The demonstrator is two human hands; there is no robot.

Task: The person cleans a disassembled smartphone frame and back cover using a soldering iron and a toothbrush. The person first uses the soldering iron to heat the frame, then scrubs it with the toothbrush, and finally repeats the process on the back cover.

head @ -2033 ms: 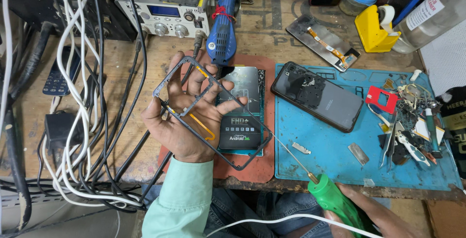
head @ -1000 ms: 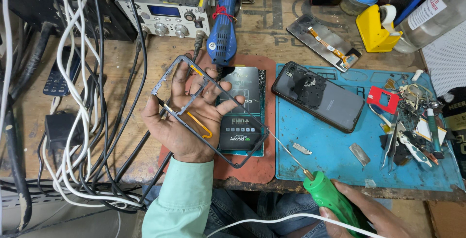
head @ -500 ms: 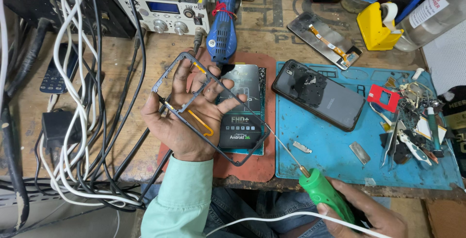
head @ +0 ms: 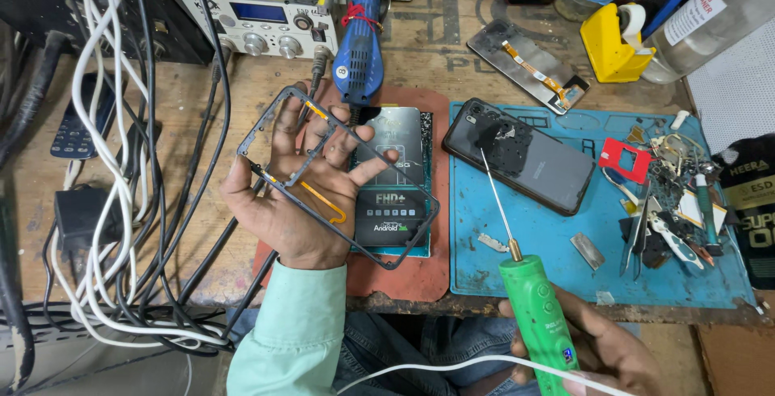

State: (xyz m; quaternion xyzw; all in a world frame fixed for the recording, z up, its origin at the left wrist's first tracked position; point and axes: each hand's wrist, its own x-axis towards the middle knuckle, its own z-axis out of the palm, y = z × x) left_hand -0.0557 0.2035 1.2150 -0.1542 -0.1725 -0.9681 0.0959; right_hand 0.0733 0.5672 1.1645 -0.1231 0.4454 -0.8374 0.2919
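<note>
My left hand (head: 303,186) lies palm up and holds a thin grey phone frame (head: 266,117) with a yellow flex strip; the frame rests across my spread fingers above a red mat (head: 420,271). A new phone screen (head: 400,178) in its film lies on that mat, partly under the frame. My right hand (head: 597,347) grips a green powered tool (head: 541,315) at the bench's near edge. Its long thin metal tip points up toward a dark phone (head: 529,162) lying back up on the blue mat (head: 549,279).
A tangle of white and black cables (head: 121,202) hangs at the left. Behind stand a bench power supply (head: 258,8), a blue hot-air handle (head: 363,33), a yellow tape holder (head: 613,41) and an old screen part (head: 529,65). Small tools and scraps (head: 678,194) crowd the right.
My right hand has raised the green tool so its tip now reaches toward the dark phone. My left hand has kept the frame nearly still, shifted slightly left.
</note>
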